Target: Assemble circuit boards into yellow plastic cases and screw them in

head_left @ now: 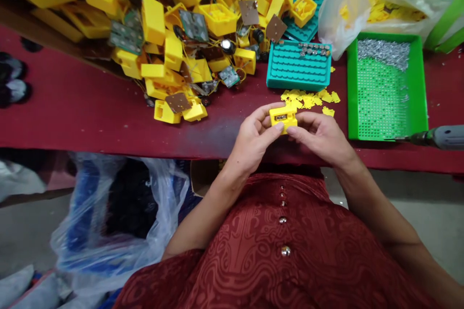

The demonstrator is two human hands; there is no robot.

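Note:
Between my two hands is a small yellow plastic housing (283,118), held just above the table's near edge. A slot in its upper face shows small silvery cells inside. My left hand (253,137) pinches its left side, thumb on the near face. My right hand (322,135) grips the right side with thumb and fingers, some of them hidden behind it. Just beyond the hands lie small flat yellow plastic pieces (308,100). Behind those stands a teal tray (299,70) with rows of slots and several button cells (314,50) along its far right.
A large heap of yellow housings (165,60) with wires and circuit boards fills the far left. At right, a green basket (423,96) holds silvery screws (384,52); a powered screwdriver (444,137) lies at its near corner. Behind is a plastic bag (337,9) of yellow pieces.

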